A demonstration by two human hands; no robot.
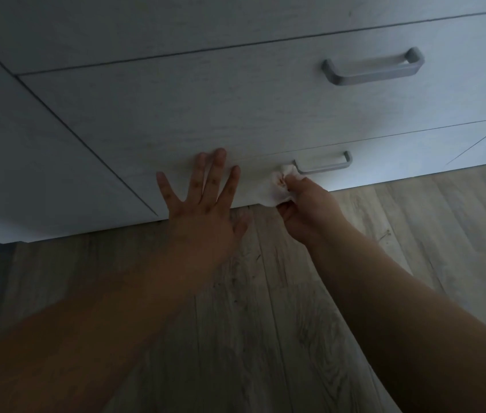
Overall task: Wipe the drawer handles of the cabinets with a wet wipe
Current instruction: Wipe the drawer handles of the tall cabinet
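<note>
Now L hand (203,204) splayed on drawer front (206,114), R hand (307,210) pinching wipe (280,186).

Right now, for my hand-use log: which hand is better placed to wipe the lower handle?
Right: the right hand grips the wet wipe at the left end of the lower handle; the left hand is spread and empty.

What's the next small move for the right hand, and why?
Probably slide the wipe rightward along the lower handle. The right hand grips it bunched at the handle's left end, and the rest of the bar shows bare. The left hand looks braced flat on the cabinet front.
</note>
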